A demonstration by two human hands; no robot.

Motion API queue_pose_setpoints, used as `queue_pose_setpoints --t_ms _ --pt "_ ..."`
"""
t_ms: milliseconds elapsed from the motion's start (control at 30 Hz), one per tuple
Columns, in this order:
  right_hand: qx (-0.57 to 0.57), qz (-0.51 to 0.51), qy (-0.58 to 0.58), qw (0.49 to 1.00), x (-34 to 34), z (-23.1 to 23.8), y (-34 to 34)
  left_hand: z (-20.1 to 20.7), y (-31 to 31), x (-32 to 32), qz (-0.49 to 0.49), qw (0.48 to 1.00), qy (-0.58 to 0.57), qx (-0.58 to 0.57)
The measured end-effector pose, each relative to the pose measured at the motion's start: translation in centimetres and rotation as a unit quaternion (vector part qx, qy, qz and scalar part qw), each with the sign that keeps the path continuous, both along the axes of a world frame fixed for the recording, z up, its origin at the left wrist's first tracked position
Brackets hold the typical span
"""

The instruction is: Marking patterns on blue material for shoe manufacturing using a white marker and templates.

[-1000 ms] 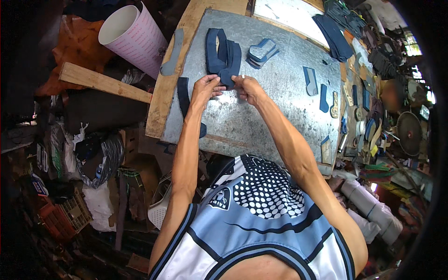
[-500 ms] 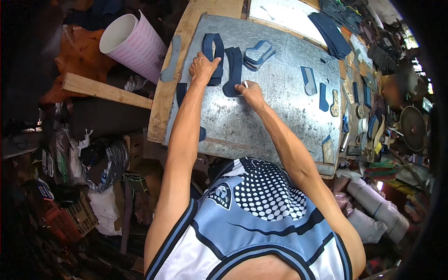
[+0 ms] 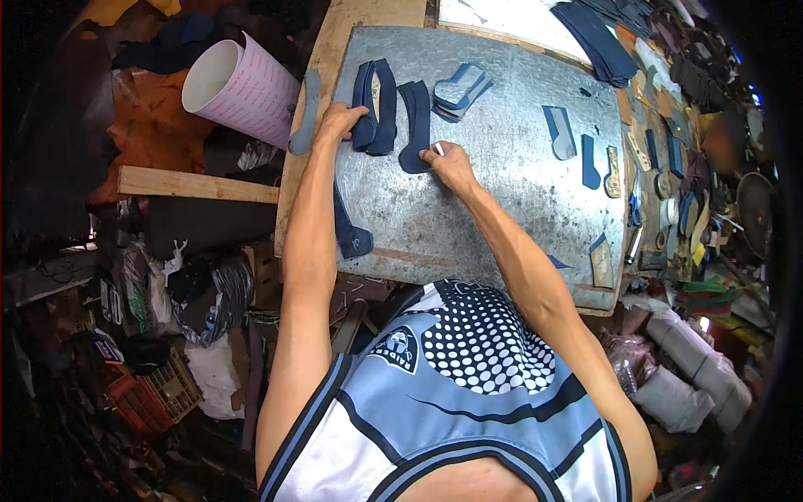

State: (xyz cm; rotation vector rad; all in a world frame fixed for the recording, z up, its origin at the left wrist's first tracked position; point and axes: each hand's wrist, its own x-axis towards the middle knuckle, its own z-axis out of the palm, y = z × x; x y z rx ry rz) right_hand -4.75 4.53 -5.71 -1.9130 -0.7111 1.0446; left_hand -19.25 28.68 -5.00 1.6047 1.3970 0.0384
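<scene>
On the grey metal sheet [image 3: 485, 217], my left hand [image 3: 339, 124] grips the left edge of a pile of dark blue strap-shaped cut pieces [image 3: 383, 117], thumb on top. A pale piece with handwriting shows in the gap between the strips. My right hand [image 3: 452, 167] pinches a short white marking stick [image 3: 438, 149], and its fingertips touch the rounded lower end of another dark blue cut piece [image 3: 416, 117]. A small stack of blue and grey cut pieces [image 3: 460, 90] lies just beyond. Below my left hand is a dark blue piece [image 3: 355, 241] with a pale mark.
More cut pieces [image 3: 560, 134] lie at the right of the sheet. Folded dark blue material [image 3: 594, 42] and scissors [image 3: 634, 211] are farther right. A white-and-pink roll [image 3: 242, 88] stands left of the table, above a jutting wooden beam [image 3: 196, 184].
My left hand has slid left from the top of the dark blue pile to its edge, uncovering more of it. My right hand stays by the same piece. The view has shifted slightly.
</scene>
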Motion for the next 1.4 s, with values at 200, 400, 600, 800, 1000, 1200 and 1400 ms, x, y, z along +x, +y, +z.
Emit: queue_pose_setpoints --t_ms 200,400,600,800,1000,1200,1400 --pt "0.013 0.006 -0.015 1.000 0.0 0.1 -0.2 0.0 -0.3 1.0 -0.007 1.000 0.014 0.004" --pt "0.011 0.008 -0.008 1.000 -0.2 0.3 -0.1 0.8 -0.6 1.9 -0.080 0.975 0.165 0.126" --pt "0.007 0.009 -0.016 1.000 0.3 0.4 -0.4 1.8 -0.9 0.8 -0.072 0.984 0.105 0.124" --pt "0.140 -0.042 0.170 0.975 -0.9 2.0 1.1 0.2 -1.0 -1.2 -0.016 0.990 0.058 0.124" --pt "0.183 -0.032 0.252 0.950 -2.2 4.7 5.5 1.8 -1.4 -2.5 0.001 0.998 -0.056 -0.013" --pt "0.012 -0.069 0.133 0.989 -3.9 1.1 6.4 2.2 -3.0 -2.4 0.058 0.988 -0.112 -0.093" --pt "0.004 -0.099 0.117 0.988 -4.0 2.2 6.3 2.1 -2.4 -2.1 0.023 0.988 -0.120 -0.090"
